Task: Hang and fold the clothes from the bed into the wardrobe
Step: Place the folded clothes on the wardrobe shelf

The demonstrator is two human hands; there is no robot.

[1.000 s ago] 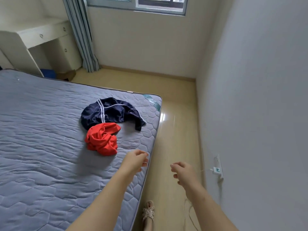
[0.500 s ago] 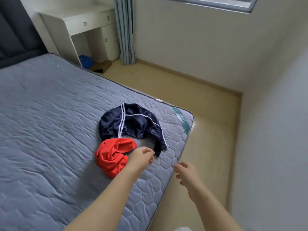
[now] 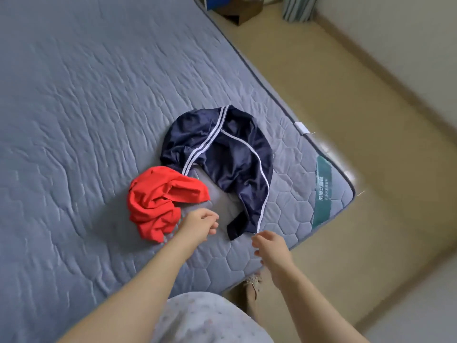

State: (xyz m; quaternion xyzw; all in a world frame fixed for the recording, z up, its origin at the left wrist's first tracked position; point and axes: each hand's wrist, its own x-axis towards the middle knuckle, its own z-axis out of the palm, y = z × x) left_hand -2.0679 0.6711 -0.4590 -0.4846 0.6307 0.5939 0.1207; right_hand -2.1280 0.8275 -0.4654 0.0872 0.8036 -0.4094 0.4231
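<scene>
Now closer, left hand [image 3: 197,225] near red garment [image 3: 158,201], right hand [image 3: 269,246] near shorts [image 3: 235,154]

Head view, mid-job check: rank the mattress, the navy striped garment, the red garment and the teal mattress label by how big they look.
1. mattress
2. navy striped garment
3. red garment
4. teal label
Both garments lie crumpled, so this ranks only how big they look.

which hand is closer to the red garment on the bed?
Left. The left hand is just beside the red garment, at its near edge. The right hand is farther off, by the near end of the navy striped garment.
</scene>
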